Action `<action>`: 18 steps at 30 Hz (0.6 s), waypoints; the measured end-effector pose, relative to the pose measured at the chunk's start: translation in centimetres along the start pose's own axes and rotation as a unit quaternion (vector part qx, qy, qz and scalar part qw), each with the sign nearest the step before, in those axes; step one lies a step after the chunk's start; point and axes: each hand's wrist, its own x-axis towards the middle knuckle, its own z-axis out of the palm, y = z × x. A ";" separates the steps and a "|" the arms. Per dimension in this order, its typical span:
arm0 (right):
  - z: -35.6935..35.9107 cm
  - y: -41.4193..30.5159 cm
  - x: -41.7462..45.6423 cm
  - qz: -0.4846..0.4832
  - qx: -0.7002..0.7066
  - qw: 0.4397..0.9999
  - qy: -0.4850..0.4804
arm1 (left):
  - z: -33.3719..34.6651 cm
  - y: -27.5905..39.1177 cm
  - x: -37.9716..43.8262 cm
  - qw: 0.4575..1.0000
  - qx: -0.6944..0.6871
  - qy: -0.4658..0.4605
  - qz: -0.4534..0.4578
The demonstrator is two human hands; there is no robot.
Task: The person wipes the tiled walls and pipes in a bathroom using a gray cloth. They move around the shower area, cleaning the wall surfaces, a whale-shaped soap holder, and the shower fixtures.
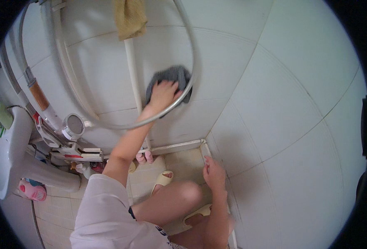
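Observation:
My left hand (164,95) presses a dark grey cloth (171,74) against the white tiled wall (214,62), its fingers spread over the fabric. A looped shower hose (193,56) hangs between the camera and this arm, crossing over the forearm. Just left of the cloth runs a white vertical pipe (133,71). Lower down on the right, my right hand (214,174) is empty with its fingers loosely bent. It is near the side wall, by the corner where a pale pipe (180,145) follows the foot of the wall.
A tan towel (130,20) hangs above the vertical pipe. To the left are a handheld shower head (74,126), a white pedestal sink (18,149), a rack (77,154) and a pink bottle (32,190). Small pink slippers (145,157) lean by the wall.

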 end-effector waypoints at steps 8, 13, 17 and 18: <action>1.6 -1.7 1.2 -0.024 0.021 0.999 0.011 | -8.4 -1.2 8.0 0.984 0.085 0.135 0.081; 2.7 -1.5 1.5 -0.037 0.030 0.999 0.012 | -7.2 -1.4 8.9 0.966 0.078 0.215 0.117; 1.8 -2.9 2.1 -0.020 0.035 0.999 -0.006 | -6.5 -1.4 7.4 0.967 0.093 0.195 0.132; 1.9 -2.9 2.2 -0.023 0.051 0.998 0.004 | -5.6 -1.6 7.2 0.975 0.072 0.168 0.124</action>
